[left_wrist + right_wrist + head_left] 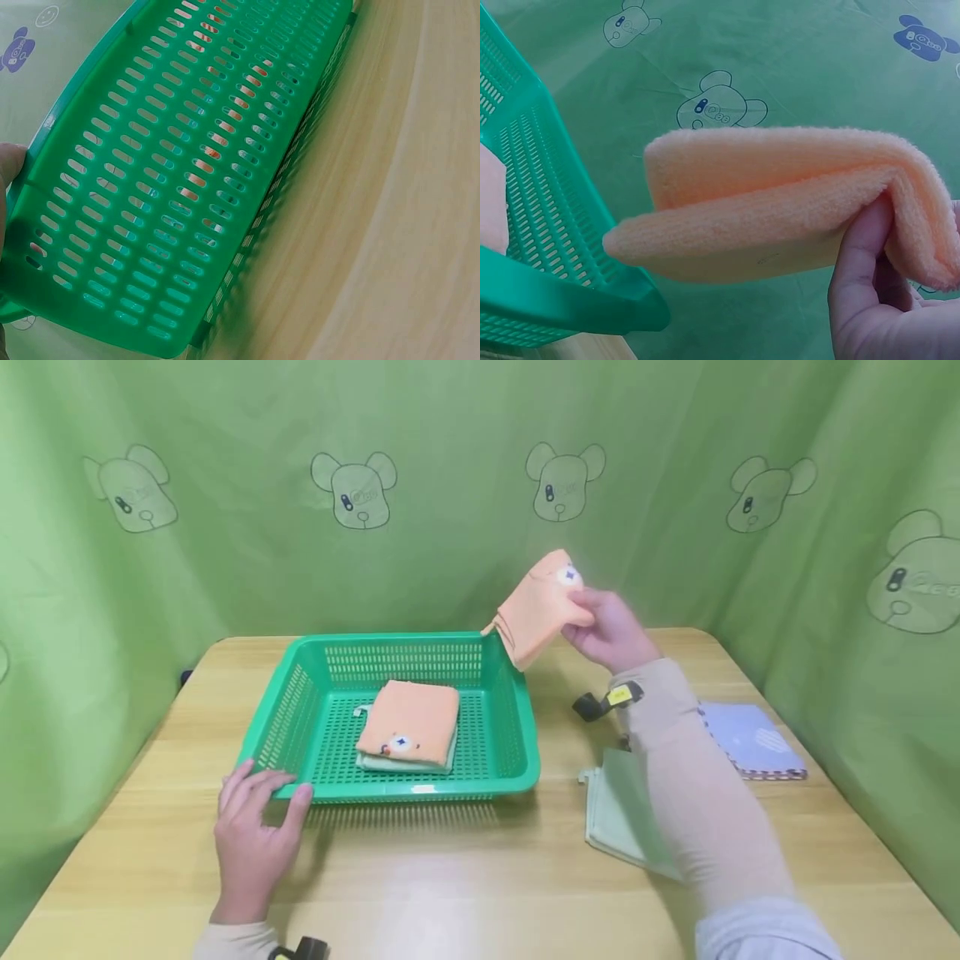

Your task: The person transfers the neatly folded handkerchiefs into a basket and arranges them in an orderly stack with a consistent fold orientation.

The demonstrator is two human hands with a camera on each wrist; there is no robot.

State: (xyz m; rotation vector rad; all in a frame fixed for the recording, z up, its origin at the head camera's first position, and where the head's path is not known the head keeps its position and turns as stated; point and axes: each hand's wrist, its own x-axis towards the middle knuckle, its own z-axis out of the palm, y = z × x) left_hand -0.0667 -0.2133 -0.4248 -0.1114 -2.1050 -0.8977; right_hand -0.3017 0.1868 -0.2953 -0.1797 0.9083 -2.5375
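Above the right back corner of a green plastic basket with many small slots [360, 791], the right hand [611, 631] holds a peach-orange folded cloth of soft fabric [536, 614]. Its grip is a pinch at the right end of this cloth, and the right wrist view shows the thick, fluffy layers bending round the digits. Whether the cloth touches the basket rim, I cannot tell.

At the front left corner of the basket, the left hand [258, 843] rests on the rim with relaxed, spread fingers, so its grip is loose.

Inside the basket lies a second peach-orange folded cloth with a small printed face [411, 714], on top of a pale green folded cloth [405, 766]. To the right of the basket, on the light wooden counter [435, 877], lies another pale green cloth [618, 814], partly covered by the right sleeve [697, 785]. Farther right is a lilac-blue folded cloth with a checked edge [750, 739]. Behind the counter hangs a green curtain with printed bear heads [465, 427].
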